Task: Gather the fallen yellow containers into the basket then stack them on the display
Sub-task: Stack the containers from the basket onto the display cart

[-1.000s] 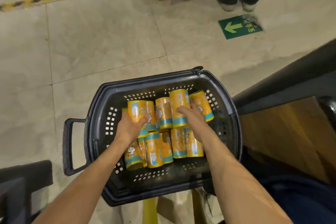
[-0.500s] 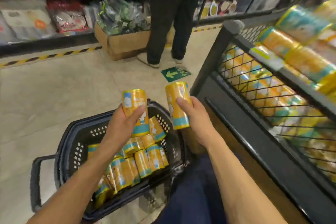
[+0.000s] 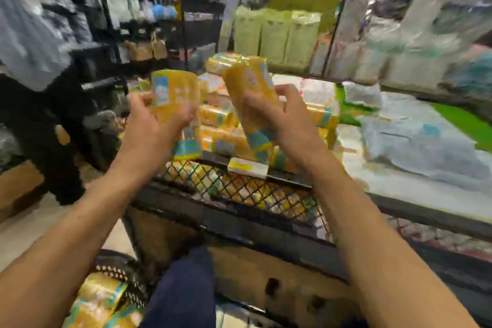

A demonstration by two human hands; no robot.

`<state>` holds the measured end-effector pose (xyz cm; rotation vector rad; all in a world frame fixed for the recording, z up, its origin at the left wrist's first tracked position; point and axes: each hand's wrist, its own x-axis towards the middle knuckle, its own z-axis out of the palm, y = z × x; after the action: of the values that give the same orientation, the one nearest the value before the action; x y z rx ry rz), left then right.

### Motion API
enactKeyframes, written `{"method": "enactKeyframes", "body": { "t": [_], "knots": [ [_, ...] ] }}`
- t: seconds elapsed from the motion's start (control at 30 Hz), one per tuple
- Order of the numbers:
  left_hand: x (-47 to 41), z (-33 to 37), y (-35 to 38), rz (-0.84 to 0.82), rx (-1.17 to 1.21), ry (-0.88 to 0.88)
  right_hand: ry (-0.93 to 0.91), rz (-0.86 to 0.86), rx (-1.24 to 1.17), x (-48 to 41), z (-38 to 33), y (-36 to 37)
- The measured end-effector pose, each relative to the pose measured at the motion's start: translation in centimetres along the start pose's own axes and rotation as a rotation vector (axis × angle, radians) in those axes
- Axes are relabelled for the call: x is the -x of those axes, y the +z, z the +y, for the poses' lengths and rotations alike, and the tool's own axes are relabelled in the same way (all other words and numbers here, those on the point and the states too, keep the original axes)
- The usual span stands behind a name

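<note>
The view is blurred by motion. My left hand (image 3: 154,125) grips a yellow container (image 3: 174,93) with a teal band, held upright at chest height. My right hand (image 3: 279,117) grips a second yellow container (image 3: 253,82), tilted slightly left. Both are raised in front of the display (image 3: 239,186), a black wire-mesh rack where several yellow containers (image 3: 221,125) lie stacked. The dark basket (image 3: 119,277) sits on the floor at the lower left, with more yellow containers (image 3: 98,303) inside it.
A person in dark trousers (image 3: 53,141) stands at the left beside a cardboard box (image 3: 18,184). Pale bagged goods (image 3: 415,136) lie on the display top to the right. Shelves with green packs (image 3: 277,34) fill the background. My knee (image 3: 186,287) is by the basket.
Both hands lifted a container each out of the basket and raised them up to the display. The view swung from the floor up to the rack.
</note>
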<state>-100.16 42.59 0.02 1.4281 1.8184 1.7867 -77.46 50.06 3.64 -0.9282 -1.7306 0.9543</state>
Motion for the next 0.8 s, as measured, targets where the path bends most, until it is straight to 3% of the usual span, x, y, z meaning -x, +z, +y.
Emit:
{"method": "enactKeyframes", "body": {
  "t": [0.13,0.27,0.37,0.57,0.8],
  "knots": [
    [-3.8,3.8,6.4,-0.205,-0.038,0.185,0.000,0.224,0.037,-1.7,1.8,-7.9],
    [-7.4,3.5,10.3,-0.427,-0.259,0.363,0.053,0.219,0.177,-2.9,5.3,-11.8],
    [-9.5,2.5,11.4,-0.627,-0.319,0.300,0.077,0.172,0.268,-3.3,7.8,-11.7],
    [-10.6,1.6,11.8,-0.798,-0.368,0.203,0.109,0.104,0.217,-4.1,10.2,-11.0],
    [-10.1,-1.7,13.0,-0.830,-0.121,0.061,0.198,0.026,0.142,-4.4,11.5,-10.7]
  ]
}}
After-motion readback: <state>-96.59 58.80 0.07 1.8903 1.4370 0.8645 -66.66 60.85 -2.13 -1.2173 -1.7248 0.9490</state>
